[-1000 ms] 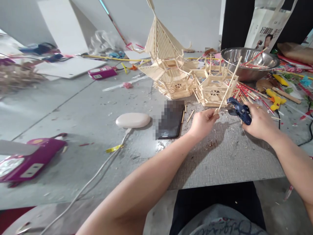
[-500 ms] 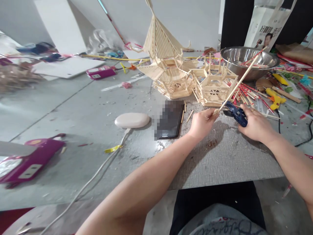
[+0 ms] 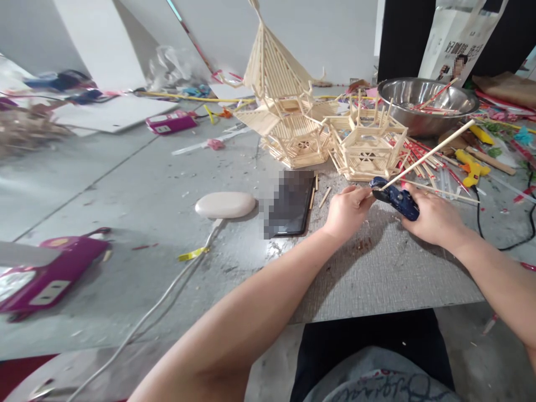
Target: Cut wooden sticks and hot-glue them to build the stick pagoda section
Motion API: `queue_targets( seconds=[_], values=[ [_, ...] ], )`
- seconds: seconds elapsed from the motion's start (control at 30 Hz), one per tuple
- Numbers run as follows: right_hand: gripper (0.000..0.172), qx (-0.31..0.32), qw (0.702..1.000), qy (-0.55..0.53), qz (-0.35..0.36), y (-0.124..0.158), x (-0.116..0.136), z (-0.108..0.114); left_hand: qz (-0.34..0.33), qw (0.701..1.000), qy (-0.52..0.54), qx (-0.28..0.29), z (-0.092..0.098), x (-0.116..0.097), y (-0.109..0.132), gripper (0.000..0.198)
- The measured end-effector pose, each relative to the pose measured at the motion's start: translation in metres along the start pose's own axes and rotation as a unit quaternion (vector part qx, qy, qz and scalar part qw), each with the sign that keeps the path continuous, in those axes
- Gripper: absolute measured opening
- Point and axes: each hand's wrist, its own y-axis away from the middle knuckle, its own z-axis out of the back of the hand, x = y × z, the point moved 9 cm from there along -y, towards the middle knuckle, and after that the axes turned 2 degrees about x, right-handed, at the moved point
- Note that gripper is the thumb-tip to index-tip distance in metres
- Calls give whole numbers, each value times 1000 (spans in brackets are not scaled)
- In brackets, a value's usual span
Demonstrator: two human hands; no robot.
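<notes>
My left hand (image 3: 347, 211) pinches the lower end of a pale wooden chopstick (image 3: 433, 152), which slants up to the right. Wrapped around the handles of dark blue hand pruners (image 3: 397, 201) is my right hand (image 3: 433, 216). The pruners' head lies at the stick's lower end, right by my left fingertips; whether the blades touch the wood is hard to see. Just beyond my hands stands an open hexagonal stick frame (image 3: 368, 146). To its left rises a stick pavilion model (image 3: 278, 70) with a pointed roof.
A phone (image 3: 291, 209) and a white oval device (image 3: 226, 205) on a cable lie left of my hands. Red-tipped chopsticks (image 3: 422, 162), a yellow glue gun (image 3: 472, 167) and a steel bowl (image 3: 427, 106) are at the right. Purple power strips (image 3: 58, 268) sit at the left.
The chopstick has tipped further down to the right. The pruners have moved left, their head now against or overlapping the stick's lower end near my left fingers.
</notes>
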Motion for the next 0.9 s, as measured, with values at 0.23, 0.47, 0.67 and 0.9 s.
queue_targets(
  seconds=[0.23, 0.47, 0.67, 0.9],
  values=[
    [62, -10, 1000, -6, 4, 3, 5, 3, -3, 1000, -22, -15, 1, 0, 2, 22],
    [64, -5, 1000, 5, 4, 3, 7, 2, -3, 999, -48, -18, 2, -2, 1, 19],
    [65, 3, 1000, 11, 2, 3, 8, 2, -19, 997, -75, -25, 4, -5, 0, 22],
    [60, -5, 1000, 3, 5, 4, 7, 2, -33, 995, -91, -31, 5, -8, 1, 22]
  ],
)
